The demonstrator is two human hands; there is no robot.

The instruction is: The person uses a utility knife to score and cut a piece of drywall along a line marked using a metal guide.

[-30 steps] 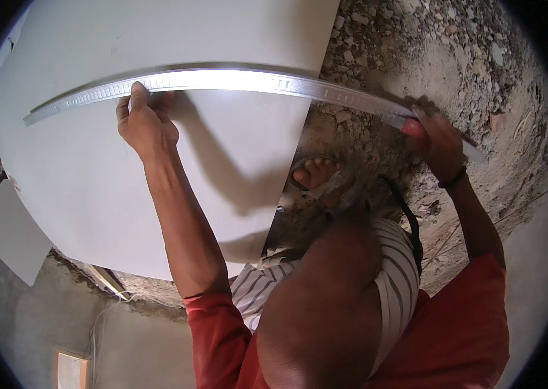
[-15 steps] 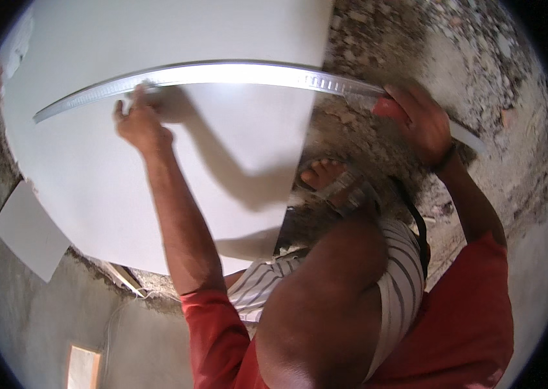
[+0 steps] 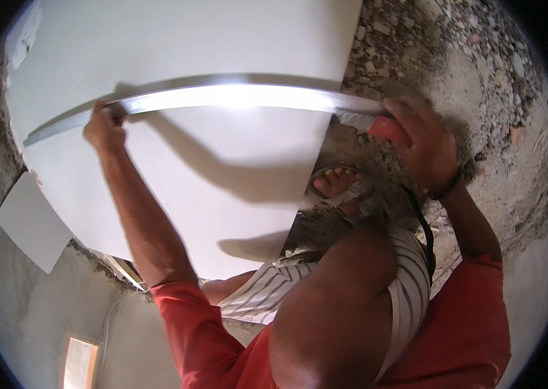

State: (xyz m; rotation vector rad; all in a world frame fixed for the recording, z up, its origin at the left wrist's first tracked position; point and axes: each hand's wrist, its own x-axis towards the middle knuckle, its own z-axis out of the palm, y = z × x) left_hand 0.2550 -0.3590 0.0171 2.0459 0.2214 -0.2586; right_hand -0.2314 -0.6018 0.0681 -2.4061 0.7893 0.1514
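Note:
A long, shiny metal profile (image 3: 222, 96) lies crosswise above a large white board (image 3: 222, 39), with its right end past the board's edge. Near its left end, my left hand (image 3: 104, 131) is closed round it, fingers over the far side. My right hand (image 3: 428, 144) is closed at the profile's right end. Under that palm shows a red object (image 3: 388, 130), mostly covered, so its kind is hidden. The profile casts a narrow shadow on the board along its far side, and my left arm's shadow falls below it.
Rubble and broken stones (image 3: 410, 39) cover the rough ground right of the board. My sandalled foot (image 3: 339, 185) stands close by its right edge. A small white offcut (image 3: 34, 220) leans at the left against a grey wall (image 3: 2, 298).
My left hand, open with fingers spread before, has moved left and closed on the profile. The profile has shifted a little nearer to me, and its shadow now shows on the far side.

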